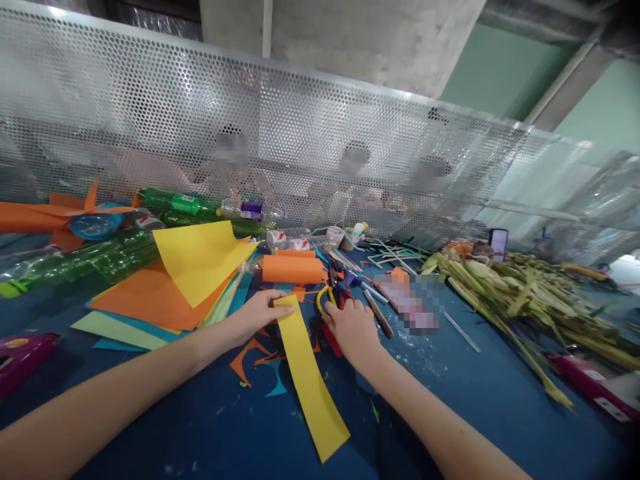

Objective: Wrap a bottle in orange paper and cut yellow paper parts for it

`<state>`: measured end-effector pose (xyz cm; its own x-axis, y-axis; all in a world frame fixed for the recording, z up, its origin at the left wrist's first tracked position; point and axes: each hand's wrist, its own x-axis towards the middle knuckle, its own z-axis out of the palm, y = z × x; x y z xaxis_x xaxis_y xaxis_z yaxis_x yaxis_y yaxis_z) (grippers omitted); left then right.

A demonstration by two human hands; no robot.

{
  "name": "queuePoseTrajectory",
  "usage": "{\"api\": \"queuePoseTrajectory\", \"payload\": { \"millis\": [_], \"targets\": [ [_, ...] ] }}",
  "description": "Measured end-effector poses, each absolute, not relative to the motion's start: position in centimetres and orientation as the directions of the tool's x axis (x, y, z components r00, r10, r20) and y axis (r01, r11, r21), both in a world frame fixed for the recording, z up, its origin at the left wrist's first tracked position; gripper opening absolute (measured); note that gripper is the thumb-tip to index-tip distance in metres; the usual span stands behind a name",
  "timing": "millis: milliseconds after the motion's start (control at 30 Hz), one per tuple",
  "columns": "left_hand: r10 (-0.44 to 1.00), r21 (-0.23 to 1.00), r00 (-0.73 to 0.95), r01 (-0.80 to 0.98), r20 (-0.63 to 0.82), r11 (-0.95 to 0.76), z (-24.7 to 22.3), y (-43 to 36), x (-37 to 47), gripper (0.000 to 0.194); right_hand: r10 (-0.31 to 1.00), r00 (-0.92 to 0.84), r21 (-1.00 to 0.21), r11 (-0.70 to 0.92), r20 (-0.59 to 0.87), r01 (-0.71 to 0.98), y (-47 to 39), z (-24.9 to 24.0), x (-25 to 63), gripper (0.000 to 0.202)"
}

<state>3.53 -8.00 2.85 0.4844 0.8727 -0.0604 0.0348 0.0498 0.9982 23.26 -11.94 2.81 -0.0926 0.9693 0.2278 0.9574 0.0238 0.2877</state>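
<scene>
A long yellow paper strip hangs toward me from my left hand, whose thumb and fingers pinch its top end. My right hand is closed at the yellow handle of a pair of scissors, with its fingertips on the loop. A red object shows partly beneath that hand. Just beyond both hands lies a roll wrapped in orange paper. Orange and blue paper scraps are scattered to the left of the strip.
Coloured sheets are stacked at left, near green plastic bottles. Dry husks and a magenta tool lie at right. Straws and a glue stick lie beyond my right hand. A perforated metal screen stands behind.
</scene>
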Motion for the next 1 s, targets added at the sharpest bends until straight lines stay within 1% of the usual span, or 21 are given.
{"api": "queuePoseTrajectory", "payload": {
  "millis": [100, 167, 233, 300, 367, 467, 567, 600, 633, 667, 700, 733, 767, 800, 833, 867, 900, 933, 1000],
  "targets": [
    [0.878, 0.997, 0.475, 0.077, -0.055, 0.020, 2.8, -7.9, 3.5, 0.032, 0.971, -0.079, 0.296, 0.009, 0.224, 0.955, -12.0, 2.8, 23.0, 0.020],
    [0.875, 0.996, 0.482, 0.091, -0.036, -0.009, 2.7, -7.9, 3.5, 0.033, 0.961, -0.065, 0.288, -0.016, 0.270, 0.957, -12.0, 2.9, 22.9, 0.022],
    [0.869, 0.995, 0.494, 0.095, -0.020, -0.031, 2.7, -7.9, 3.6, 0.033, 0.944, -0.028, 0.254, -0.060, 0.328, 0.965, -11.9, 3.3, 23.0, 0.025],
    [0.866, 0.994, 0.500, 0.096, -0.009, -0.045, 2.5, -8.0, 3.6, 0.032, 0.928, 0.033, 0.191, -0.112, 0.372, 0.975, -11.7, 3.8, 23.3, 0.028],
    [0.865, 0.994, 0.502, 0.095, 0.001, -0.056, 2.4, -8.0, 3.7, 0.031, 0.922, 0.081, 0.115, -0.134, 0.380, 0.984, -11.5, 4.1, 23.7, 0.033],
    [0.877, 0.990, 0.480, 0.107, 0.025, -0.087, 2.2, -8.0, 3.8, 0.033, 0.941, 0.088, 0.034, -0.104, 0.327, 0.994, -11.3, 4.1, 24.1, 0.042],
    [0.898, 0.982, 0.438, 0.145, 0.045, -0.121, 2.4, -8.0, 3.7, 0.033, 0.947, 0.098, -0.034, -0.092, 0.305, 0.995, -11.1, 3.8, 24.2, 0.038],
    [0.900, 0.982, 0.433, 0.145, 0.045, -0.120, 2.6, -8.0, 3.7, 0.032, 0.943, 0.110, -0.098, -0.083, 0.315, 0.992, -11.0, 3.8, 24.3, 0.037],
    [0.900, 0.985, 0.434, 0.132, 0.039, -0.106, 2.7, -8.1, 3.7, 0.031, 0.940, 0.128, -0.202, -0.066, 0.315, 0.977, -10.9, 3.8, 24.5, 0.037],
    [0.899, 0.991, 0.437, 0.106, 0.025, -0.080, 3.0, -8.2, 3.8, 0.029, 0.944, 0.151, -0.345, -0.042, 0.295, 0.938, -10.7, 4.0, 24.7, 0.039],
    [0.900, 0.997, 0.435, 0.067, 0.008, -0.041, 3.2, -8.3, 3.8, 0.028, 0.955, 0.172, -0.514, -0.023, 0.244, 0.857, -10.6, 4.2, 24.9, 0.040],
    [0.905, 1.000, 0.426, 0.013, -0.011, 0.006, 3.4, -8.3, 3.9, 0.026, 0.970, 0.177, -0.685, -0.017, 0.164, 0.728, -10.4, 4.4, 25.1, 0.042],
    [0.911, 0.997, 0.412, -0.050, -0.031, 0.057, 3.5, -8.4, 3.9, 0.025, 0.985, 0.161, -0.829, -0.035, 0.067, 0.558, -10.3, 4.7, 25.3, 0.044],
    [0.915, 0.988, 0.400, -0.118, -0.047, 0.103, 3.6, -8.4, 4.0, 0.023, 0.992, 0.126, -0.924, -0.073, -0.028, 0.375, -10.1, 4.9, 25.4, 0.047],
    [0.920, 0.974, 0.388, -0.180, -0.060, 0.139, 3.6, -8.4, 4.0, 0.022, 0.991, 0.082, -0.970, -0.121, -0.105, 0.210, -10.1, 5.0, 25.4, 0.052],
    [0.925, 0.960, 0.375, -0.231, -0.065, 0.161, 3.6, -8.3, 4.0, 0.022, 0.986, 0.040, -0.984, -0.162, -0.159, 0.080, -10.0, 5.1, 25.4, 0.057],
    [0.929, 0.950, 0.365, -0.261, -0.067, 0.171, 3.5, -8.1, 3.9, 0.022, 0.980, 0.006, -0.980, -0.197, -0.197, -0.012, -10.0, 5.1, 25.4, 0.062],
    [0.931, 0.946, 0.359, -0.273, -0.066, 0.173, 3.5, -8.0, 3.9, 0.021, 0.974, -0.019, -0.972, -0.225, -0.224, -0.071, -9.9, 5.1, 25.3, 0.064],
    [0.932, 0.947, 0.360, -0.279, -0.053, 0.161, 3.3, -7.7, 3.7, 0.021, 0.969, -0.031, -0.958, -0.246, -0.244, -0.150, -9.9, 4.9, 25.0, 0.061]
  ]
}}
